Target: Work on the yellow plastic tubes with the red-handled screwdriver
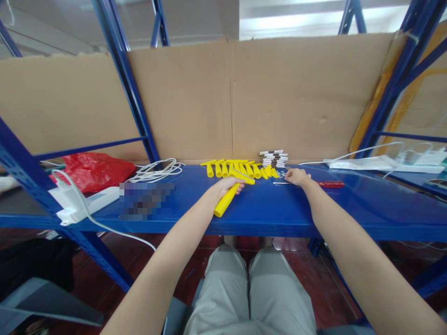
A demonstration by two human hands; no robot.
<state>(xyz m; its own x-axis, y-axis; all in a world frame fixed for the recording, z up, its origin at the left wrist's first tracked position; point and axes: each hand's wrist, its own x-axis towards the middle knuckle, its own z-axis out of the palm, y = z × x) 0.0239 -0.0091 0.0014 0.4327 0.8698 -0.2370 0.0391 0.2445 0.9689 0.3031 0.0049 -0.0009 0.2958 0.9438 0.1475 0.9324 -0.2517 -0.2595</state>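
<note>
My left hand [228,185] is wrapped round a yellow T-shaped plastic scraper [225,202], its crosspiece up and to the right, with a thin grey strip along it. My right hand [296,177] rests on the table with its fingers bent together at a scatter of tiny shiny pieces [282,174], perhaps screws. What those fingers hold, if anything, is too small to tell. Under the right wrist lies a screwdriver [331,184] with a red handle, its shaft pointing left. Behind the hands stands a row of similar yellow scrapers [223,170], with small yellow parts [270,172] at its right end.
Stacked white and dark small packs [275,159] sit against the cardboard wall [296,102]. On the left are a red plastic bag [92,171], a coiled white cable [155,171] and a power strip [89,204]. Another white power strip [401,164] lies at the right of the blue table [265,209].
</note>
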